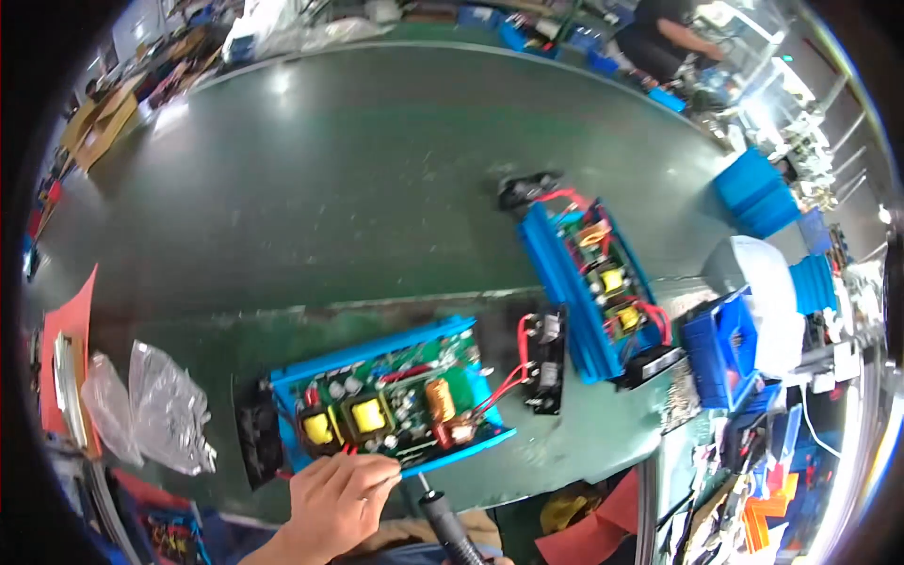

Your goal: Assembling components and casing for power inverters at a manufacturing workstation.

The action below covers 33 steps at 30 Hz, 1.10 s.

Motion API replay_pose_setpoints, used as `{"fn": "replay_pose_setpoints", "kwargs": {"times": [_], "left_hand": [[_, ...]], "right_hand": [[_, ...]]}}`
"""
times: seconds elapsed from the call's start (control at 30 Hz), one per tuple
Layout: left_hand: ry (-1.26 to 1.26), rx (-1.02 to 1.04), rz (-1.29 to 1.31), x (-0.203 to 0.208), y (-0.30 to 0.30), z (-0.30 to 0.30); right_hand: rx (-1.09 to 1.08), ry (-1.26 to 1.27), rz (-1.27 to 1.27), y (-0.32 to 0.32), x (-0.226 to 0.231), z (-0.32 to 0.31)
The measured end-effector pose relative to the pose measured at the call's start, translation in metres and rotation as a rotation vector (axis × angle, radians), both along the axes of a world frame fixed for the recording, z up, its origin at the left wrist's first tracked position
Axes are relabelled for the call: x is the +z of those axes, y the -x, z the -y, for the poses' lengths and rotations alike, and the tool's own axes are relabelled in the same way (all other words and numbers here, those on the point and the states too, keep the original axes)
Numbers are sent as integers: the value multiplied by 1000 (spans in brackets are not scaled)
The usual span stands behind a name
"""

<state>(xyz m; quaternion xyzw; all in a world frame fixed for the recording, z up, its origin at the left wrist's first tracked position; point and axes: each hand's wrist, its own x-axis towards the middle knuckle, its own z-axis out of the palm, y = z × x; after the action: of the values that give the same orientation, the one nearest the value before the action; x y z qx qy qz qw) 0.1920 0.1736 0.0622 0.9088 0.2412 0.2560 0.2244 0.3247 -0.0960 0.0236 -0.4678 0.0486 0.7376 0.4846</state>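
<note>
In front of me lies a blue metal housing (377,350) holding a green circuit board (405,414) with yellow-wrapped transformers and a copper coil. My left hand (339,497) is at its near edge, fingers bent and thumb and fingertips pressed together; whatever they pinch is hidden. Just right of those fingertips, a black screwdriver (443,521) points its metal shaft toward the housing's near wall. My right hand (503,561) shows only as a sliver at the lower edge, around the screwdriver's handle. Red wires join the board to a black end plate (545,363) on the right.
A second blue housing (570,292) with a wired board lies farther right, beside blue bins (714,353). Clear plastic bags (168,410) and a pink sheet (71,348) are on the left. Another black end plate (256,431) adjoins the near housing. A person (664,42) is at the far right.
</note>
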Motion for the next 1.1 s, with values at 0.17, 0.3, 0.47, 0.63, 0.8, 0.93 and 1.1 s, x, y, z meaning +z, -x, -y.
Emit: {"fn": "replay_pose_setpoints", "kwargs": {"times": [0.17, 0.3, 0.47, 0.63, 0.8, 0.93, 1.1], "left_hand": [[-1, -227, 4, 23, -29, -2], [172, -79, 303, 46, -34, -22], [-30, 34, -18, 58, -75, -95], [216, -124, -315, 27, -83, -125], [352, -80, -371, 26, -99, -125], [328, -128, -325, 23, -104, -121], [476, -82, -387, 23, -110, -129]], "right_hand": [[29, 52, 66, 3, 6, 1], [79, -17, 236, 2, 18, -9], [151, -27, 293, -4, 25, -18], [139, 5, 248, 1, 19, -24], [99, -80, 197, -5, 10, -20], [88, -129, 126, -6, 3, -17], [41, -160, 94, -7, 4, -20]]}}
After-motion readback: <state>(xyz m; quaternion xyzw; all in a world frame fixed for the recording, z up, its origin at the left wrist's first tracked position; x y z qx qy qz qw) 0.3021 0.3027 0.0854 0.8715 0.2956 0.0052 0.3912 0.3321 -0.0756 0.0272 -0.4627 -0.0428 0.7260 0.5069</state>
